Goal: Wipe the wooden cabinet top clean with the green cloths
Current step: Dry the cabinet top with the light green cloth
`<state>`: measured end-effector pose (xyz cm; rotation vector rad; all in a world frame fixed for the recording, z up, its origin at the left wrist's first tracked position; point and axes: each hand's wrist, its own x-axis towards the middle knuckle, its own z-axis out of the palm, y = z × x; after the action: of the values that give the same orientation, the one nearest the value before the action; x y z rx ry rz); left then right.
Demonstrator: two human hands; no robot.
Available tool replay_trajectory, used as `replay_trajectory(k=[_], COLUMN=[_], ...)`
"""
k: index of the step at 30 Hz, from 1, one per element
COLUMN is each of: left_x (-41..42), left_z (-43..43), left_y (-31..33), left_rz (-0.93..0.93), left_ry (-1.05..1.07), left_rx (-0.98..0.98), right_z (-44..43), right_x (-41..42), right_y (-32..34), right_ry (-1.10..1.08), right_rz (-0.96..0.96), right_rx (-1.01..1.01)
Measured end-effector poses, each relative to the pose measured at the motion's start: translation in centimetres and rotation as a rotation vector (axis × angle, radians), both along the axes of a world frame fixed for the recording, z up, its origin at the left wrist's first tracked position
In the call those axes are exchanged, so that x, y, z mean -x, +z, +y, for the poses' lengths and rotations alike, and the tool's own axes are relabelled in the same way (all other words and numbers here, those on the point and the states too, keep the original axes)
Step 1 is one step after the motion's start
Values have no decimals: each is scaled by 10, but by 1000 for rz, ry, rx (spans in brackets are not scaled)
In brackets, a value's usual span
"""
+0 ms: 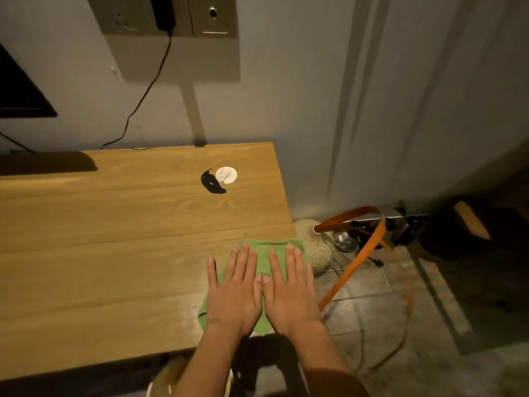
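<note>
Both hands lie flat, palms down, side by side in the lower middle of the head view, forearms coming up from the bottom edge. Left hand (pixel 233 293) and right hand (pixel 290 293) have straight, slightly spread fingers that point away from the person; their thumbs touch in the middle. Neither hand grips anything: each presses open-palmed on the green cloth (pixel 264 255).

That cloth lies spread on the wooden tabletop (pixel 100 239), near its front right corner and right up against its right edge. Most of it is under the two hands. A strip shows beyond the fingertips, a little at the left hand's wrist, and a point between the wrists. The left hand's little finger rests past the cloth's left edge on bare wood.

Two hands and one green cloth show; whether a second cloth lies folded beneath cannot be told.

Further up the tabletop, right of centre, a white round disc (pixel 226 175) touches a black crescent-shaped thing (pixel 210 183). In the upper left, a black plug (pixel 163 12) sits in a wall socket panel (pixel 211 15), and its cable (pixel 143 96) hangs down to the tabletop's back edge. On the floor at the right lies an orange strap (pixel 357 262).
</note>
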<state>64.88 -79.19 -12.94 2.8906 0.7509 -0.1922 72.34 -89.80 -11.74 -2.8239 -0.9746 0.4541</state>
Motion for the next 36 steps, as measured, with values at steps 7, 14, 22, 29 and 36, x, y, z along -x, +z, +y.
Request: replay_trajectory(k=[7,14,22,29,36], left_x=[45,79,178,293,390], left_z=[-38,-19,61,168,258], left_y=[11,12,16,12,13], left_rz=[56,54,93,116,27], left_ry=[2,4,86,209,308], left_rx=[32,87,78,54,78], right_z=[-36,-23,64,176,291], right_x=[42,77,164,262,361], right_y=[5,-1,-3,5,26], right_ry=[16,20,126,327,433], right_rz=[22,-1,16,40,45], right_rx=[39,17,-2,13,-50])
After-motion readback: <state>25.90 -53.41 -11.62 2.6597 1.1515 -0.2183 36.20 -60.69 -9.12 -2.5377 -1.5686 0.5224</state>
